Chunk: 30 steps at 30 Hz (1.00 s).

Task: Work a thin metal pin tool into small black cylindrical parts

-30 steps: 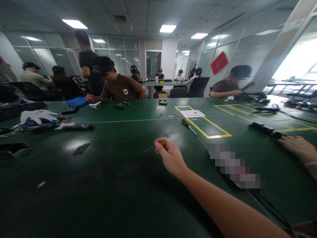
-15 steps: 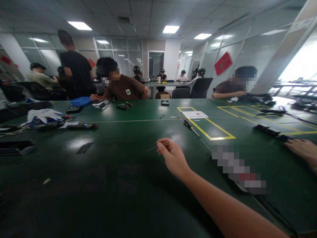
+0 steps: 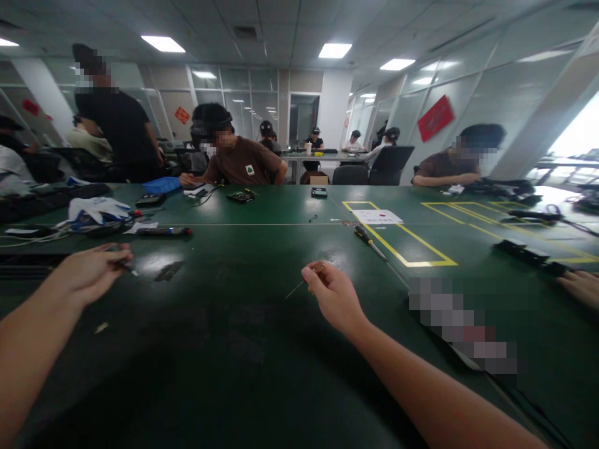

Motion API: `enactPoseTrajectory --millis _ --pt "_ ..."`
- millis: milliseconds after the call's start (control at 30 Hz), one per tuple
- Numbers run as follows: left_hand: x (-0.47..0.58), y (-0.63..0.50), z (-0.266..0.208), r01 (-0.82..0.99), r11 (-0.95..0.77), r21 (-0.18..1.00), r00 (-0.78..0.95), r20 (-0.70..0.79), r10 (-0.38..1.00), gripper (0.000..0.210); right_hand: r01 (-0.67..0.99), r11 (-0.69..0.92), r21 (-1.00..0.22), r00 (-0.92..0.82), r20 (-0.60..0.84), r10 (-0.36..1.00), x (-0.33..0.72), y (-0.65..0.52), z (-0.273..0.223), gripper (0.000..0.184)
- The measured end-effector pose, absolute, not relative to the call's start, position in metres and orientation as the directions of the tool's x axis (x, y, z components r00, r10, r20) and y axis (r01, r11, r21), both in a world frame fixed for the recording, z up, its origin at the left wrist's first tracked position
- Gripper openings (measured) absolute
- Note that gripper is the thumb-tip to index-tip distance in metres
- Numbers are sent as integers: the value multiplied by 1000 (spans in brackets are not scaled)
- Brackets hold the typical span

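Observation:
My right hand (image 3: 334, 296) is raised over the middle of the green table, its fingers closed on a thin metal rod (image 3: 294, 290) that points down to the left. Something brownish (image 3: 319, 267) shows between the curled fingers; whether it belongs to the rod I cannot tell. On the left, my left hand (image 3: 91, 271) pinches a small dark slim object (image 3: 127, 268) with a pale tip, too blurred to name. A dark patch (image 3: 168, 270) lies on the tabletop just right of that hand. Beyond my right hand rests a yellow-and-black screwdriver (image 3: 369, 242).
White work gloves (image 3: 99, 211), a dark cylindrical tool (image 3: 163, 231) and a blue tray (image 3: 161, 185) lie at left. A printed sheet (image 3: 377, 216) sits by yellow tape. Black blocks (image 3: 521, 251) stand near another person's hand (image 3: 580, 287). Several people sit around.
My left hand has come into view from the left, holding the small dark object. My right hand still grips the rod, slightly further right in view. The camera has turned a little left.

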<state>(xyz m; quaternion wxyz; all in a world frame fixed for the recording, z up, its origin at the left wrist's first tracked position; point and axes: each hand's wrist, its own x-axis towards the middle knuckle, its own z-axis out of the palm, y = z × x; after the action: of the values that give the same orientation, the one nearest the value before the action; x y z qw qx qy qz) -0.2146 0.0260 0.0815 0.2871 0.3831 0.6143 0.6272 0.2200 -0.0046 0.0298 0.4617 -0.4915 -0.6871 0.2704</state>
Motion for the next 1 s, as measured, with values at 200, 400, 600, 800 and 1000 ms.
enactPoseTrajectory --millis 200,400,600,800,1000 --pt "-112 54 49 -48 -53 997 -209 41 977 34 449 387 -805 -115 378 919 223 -7 36 36" --pt "-25 22 16 449 -326 832 68 332 941 42 438 412 -799 -125 400 908 221 -14 38 28" --pt "-19 2 10 580 -392 714 149 380 913 39 391 505 -769 -156 486 860 218 -29 39 20" --pt "-22 0 7 523 -444 728 169 421 891 38 412 572 -709 -232 526 818 216 -34 40 16" --pt "-21 -4 7 514 -455 727 209 408 889 40 414 590 -693 -282 519 807 213 -34 42 15"
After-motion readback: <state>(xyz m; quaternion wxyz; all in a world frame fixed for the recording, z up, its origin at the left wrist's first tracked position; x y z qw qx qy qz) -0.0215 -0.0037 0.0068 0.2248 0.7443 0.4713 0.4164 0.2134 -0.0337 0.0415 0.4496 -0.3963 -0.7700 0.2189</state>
